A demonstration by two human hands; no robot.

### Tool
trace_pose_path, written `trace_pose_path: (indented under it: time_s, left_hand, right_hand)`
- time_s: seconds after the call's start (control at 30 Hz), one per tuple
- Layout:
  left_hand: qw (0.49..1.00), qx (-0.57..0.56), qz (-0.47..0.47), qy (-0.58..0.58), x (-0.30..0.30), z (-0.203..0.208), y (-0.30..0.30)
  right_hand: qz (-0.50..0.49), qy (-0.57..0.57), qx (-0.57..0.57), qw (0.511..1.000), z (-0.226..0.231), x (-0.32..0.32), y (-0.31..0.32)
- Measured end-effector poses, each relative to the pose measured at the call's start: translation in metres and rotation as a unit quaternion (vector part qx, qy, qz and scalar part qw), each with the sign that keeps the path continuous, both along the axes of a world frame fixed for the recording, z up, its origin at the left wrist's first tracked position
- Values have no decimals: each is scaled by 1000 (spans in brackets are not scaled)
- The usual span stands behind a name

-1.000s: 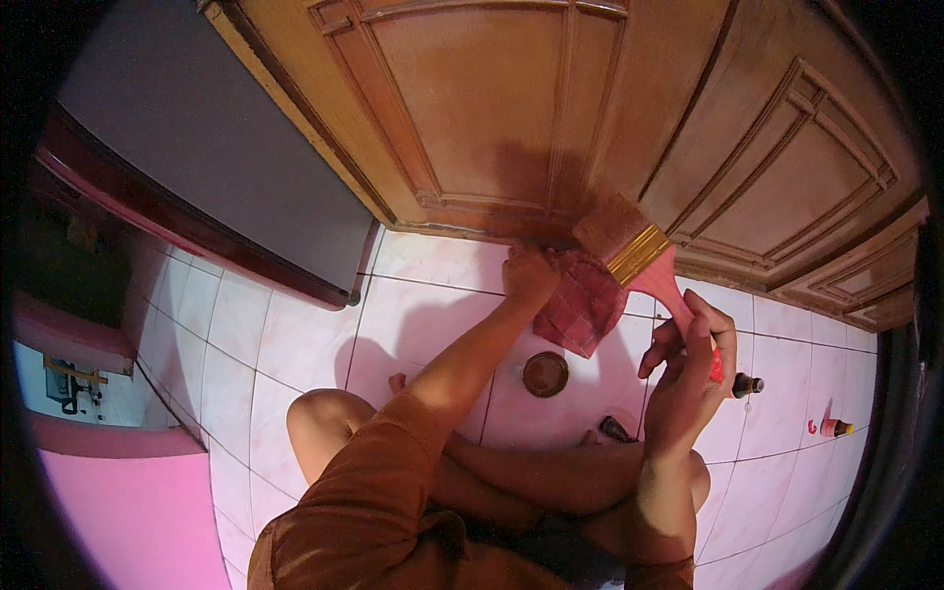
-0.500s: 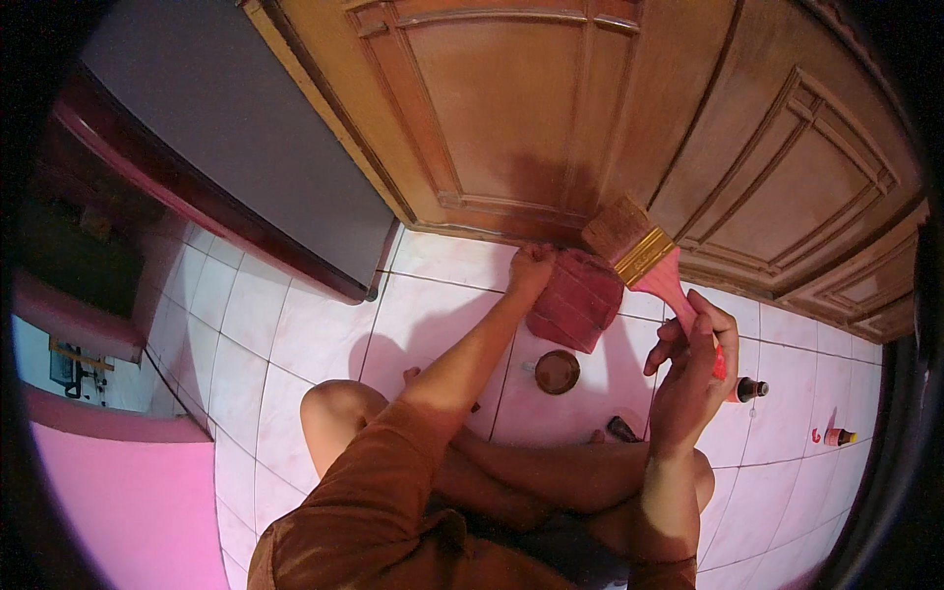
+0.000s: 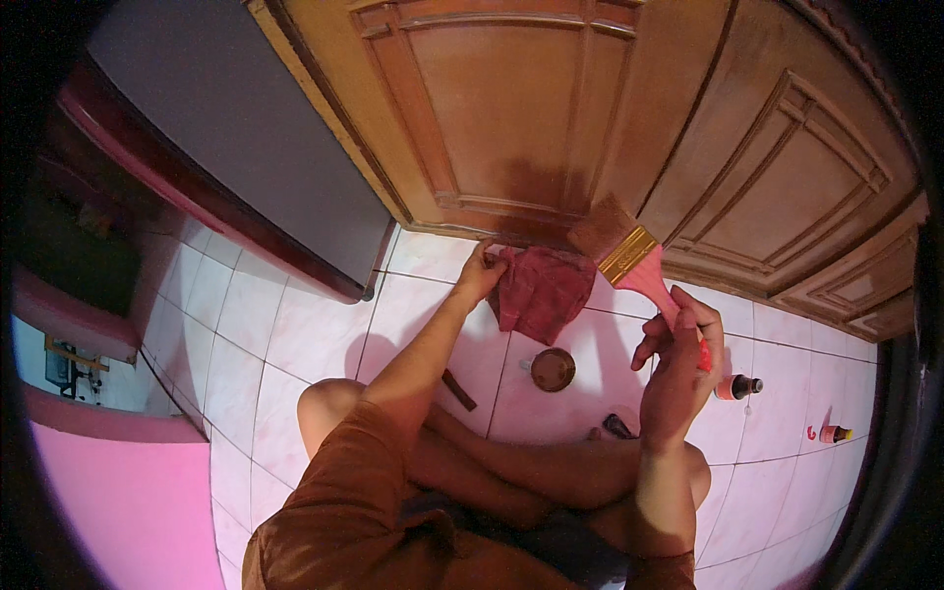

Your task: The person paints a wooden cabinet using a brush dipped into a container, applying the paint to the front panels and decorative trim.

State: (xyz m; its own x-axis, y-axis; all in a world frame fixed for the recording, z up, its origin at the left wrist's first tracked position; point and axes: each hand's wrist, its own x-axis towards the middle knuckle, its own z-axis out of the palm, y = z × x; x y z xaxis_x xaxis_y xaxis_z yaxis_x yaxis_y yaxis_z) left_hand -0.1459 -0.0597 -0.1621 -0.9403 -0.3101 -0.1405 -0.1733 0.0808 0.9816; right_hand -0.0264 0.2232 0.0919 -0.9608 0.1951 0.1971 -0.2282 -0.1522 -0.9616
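Note:
A wide paintbrush [image 3: 644,272] with a pink handle, gold ferrule and brown bristles is gripped by my right hand [image 3: 680,364]. Its bristles point up and left, in front of the lower part of a brown wooden cabinet door [image 3: 511,108]; whether they touch it I cannot tell. My left hand [image 3: 479,275] pinches the left corner of a dark red cloth [image 3: 543,293] at the foot of the door. Just below the cloth, a cup [image 3: 553,370] of brown liquid stands on the tiles.
A dark flat stick [image 3: 459,389] lies by my left knee. To the right are a dark bottle [image 3: 739,387] and a small bottle with a yellow cap [image 3: 836,434]. A small dark object [image 3: 619,426] lies near my crossed legs. A grey panel [image 3: 246,128] stands at left.
My left hand has moved left, drawing the cloth along and changing its folds. The brush in my right hand has shifted slightly left. More of the flat stick shows.

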Motion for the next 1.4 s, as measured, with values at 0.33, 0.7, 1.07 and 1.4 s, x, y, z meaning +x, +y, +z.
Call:
trace_pose_path:
  time_s: [0.33, 0.7, 1.07, 1.4]
  left_hand:
    - [986, -72, -143, 44, 3, 17, -6]
    - [731, -672, -60, 100, 29, 64, -77]
    - [770, -590, -227, 84, 47, 9, 3]
    - [830, -551, 40, -80, 21, -16, -22]
  right_hand:
    - [3, -1, -38, 999, 4, 0, 3]
    - [3, 6, -37, 999, 2, 2, 0]
    - [11, 3, -30, 999, 1, 2, -1]
    - [14, -5, -42, 999, 2, 2, -2]
